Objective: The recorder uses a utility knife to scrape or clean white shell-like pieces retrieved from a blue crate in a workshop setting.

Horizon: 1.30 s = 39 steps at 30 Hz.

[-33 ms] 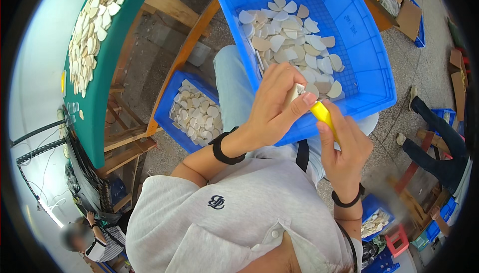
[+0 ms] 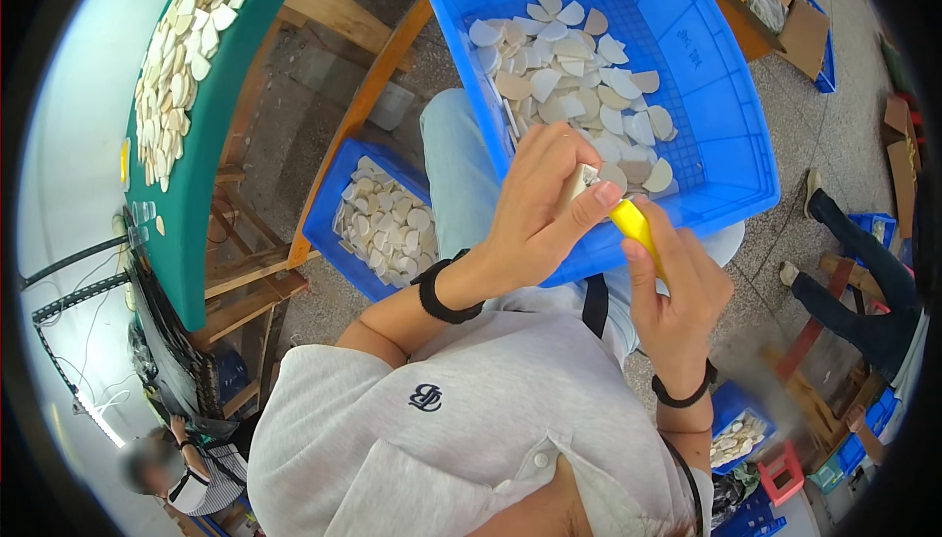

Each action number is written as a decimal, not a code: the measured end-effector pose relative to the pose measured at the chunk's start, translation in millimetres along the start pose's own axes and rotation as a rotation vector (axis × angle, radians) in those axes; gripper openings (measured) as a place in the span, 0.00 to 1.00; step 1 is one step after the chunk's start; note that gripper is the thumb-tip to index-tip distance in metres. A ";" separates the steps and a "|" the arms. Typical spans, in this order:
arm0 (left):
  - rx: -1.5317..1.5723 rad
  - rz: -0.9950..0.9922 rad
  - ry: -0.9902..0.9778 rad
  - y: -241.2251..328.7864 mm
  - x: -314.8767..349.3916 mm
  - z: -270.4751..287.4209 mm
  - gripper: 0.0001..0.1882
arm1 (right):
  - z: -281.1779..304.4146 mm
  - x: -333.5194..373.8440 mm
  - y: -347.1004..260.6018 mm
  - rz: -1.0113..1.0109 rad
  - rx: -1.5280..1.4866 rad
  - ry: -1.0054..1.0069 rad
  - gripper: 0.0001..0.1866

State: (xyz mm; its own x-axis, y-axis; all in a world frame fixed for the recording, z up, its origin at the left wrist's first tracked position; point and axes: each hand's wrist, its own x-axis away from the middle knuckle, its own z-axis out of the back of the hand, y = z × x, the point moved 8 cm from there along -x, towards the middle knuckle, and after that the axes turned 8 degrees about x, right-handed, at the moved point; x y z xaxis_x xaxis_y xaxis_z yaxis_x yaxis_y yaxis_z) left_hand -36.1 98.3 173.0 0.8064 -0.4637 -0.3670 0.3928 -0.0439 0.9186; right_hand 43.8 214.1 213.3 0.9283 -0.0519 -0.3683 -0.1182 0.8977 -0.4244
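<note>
My left hand [image 2: 549, 204] is closed round a small off-white piece [image 2: 586, 176], its thumb pressed along one side. Most of that piece is hidden by the fingers. In my right hand [image 2: 684, 292] I grip a yellow-handled tool [image 2: 634, 222]; its tip meets the piece near my left thumb, and I cannot make out its shape. Both hands are over the near edge of a large blue crate [image 2: 721, 199] at my lap. Inside the crate lie several flat, cream and white half-round pieces [image 2: 589, 96], heaped toward its left side.
A lower blue crate [image 2: 324, 213] with similar pieces stands left of my leg. Farther left, a green-covered table [image 2: 226, 115] bears a long pile of pieces [image 2: 186, 66]. A cardboard box [image 2: 805, 37] is at upper right. Other people are at far right and lower left.
</note>
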 end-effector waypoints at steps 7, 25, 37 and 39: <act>0.049 0.043 0.071 -4.4 2.5 0.8 0.14 | -1.0 0.4 -1.4 -0.003 0.002 0.046 0.17; 1.243 0.672 0.009 -31.9 5.1 -26.2 0.18 | -29.7 18.7 57.4 -0.386 -0.159 0.005 0.11; 1.379 0.784 0.007 -34.7 10.1 -28.4 0.24 | -69.2 34.8 80.3 -0.327 -0.082 0.004 0.12; 1.394 0.797 0.009 -34.3 11.0 -29.1 0.24 | -74.7 36.2 82.1 -0.337 -0.092 -0.006 0.12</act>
State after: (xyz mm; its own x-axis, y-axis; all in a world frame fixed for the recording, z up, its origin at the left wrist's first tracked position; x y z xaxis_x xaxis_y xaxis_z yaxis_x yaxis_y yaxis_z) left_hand -27.9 120.5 133.2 0.6029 -0.7571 0.2517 -0.7945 -0.5412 0.2754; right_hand 41.3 253.2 103.3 0.9224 -0.3362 -0.1902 0.1644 0.7872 -0.5944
